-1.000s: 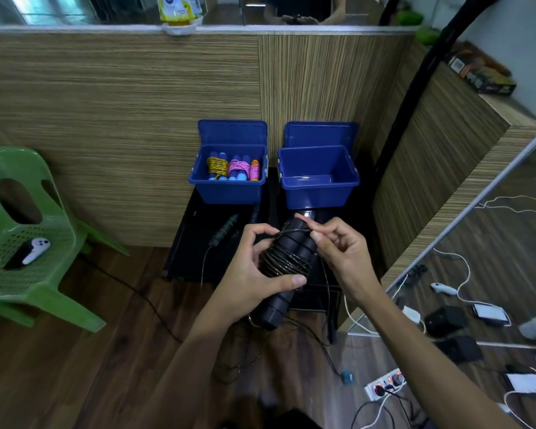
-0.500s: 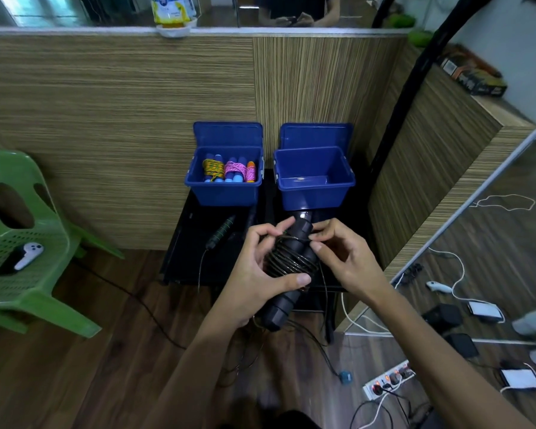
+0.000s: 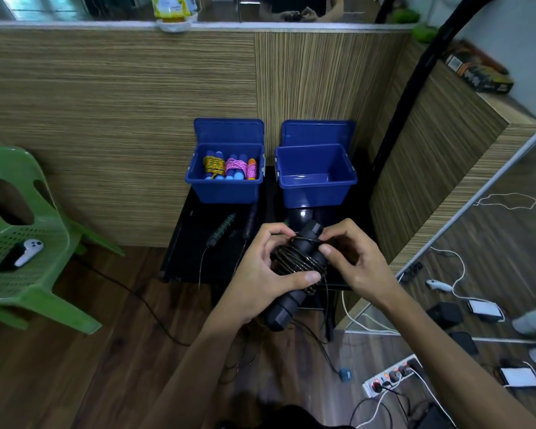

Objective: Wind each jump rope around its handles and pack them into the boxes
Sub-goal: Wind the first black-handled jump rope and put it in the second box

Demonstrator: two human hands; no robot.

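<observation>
My left hand (image 3: pixel 262 278) grips a pair of black jump-rope handles (image 3: pixel 287 308) with thin dark rope (image 3: pixel 297 261) coiled round their middle. My right hand (image 3: pixel 358 263) pinches the rope at the coil's upper right. Loose rope hangs below toward the floor. The left blue box (image 3: pixel 226 188) holds several wound ropes with blue and orange handles. The right blue box (image 3: pixel 316 190) holds nothing I can see. Another black rope with green-banded handles (image 3: pixel 222 232) lies on the black table (image 3: pixel 189 258).
Both box lids stand open against the wooden partition. A green plastic chair (image 3: pixel 28 274) with a white controller is at left. A power strip (image 3: pixel 390 376), cables and small devices lie on the floor at right, beside a mirror-like panel.
My right hand has come down from above the handles to the coil's right side, laying another turn of rope. The left hand keeps its grip.
</observation>
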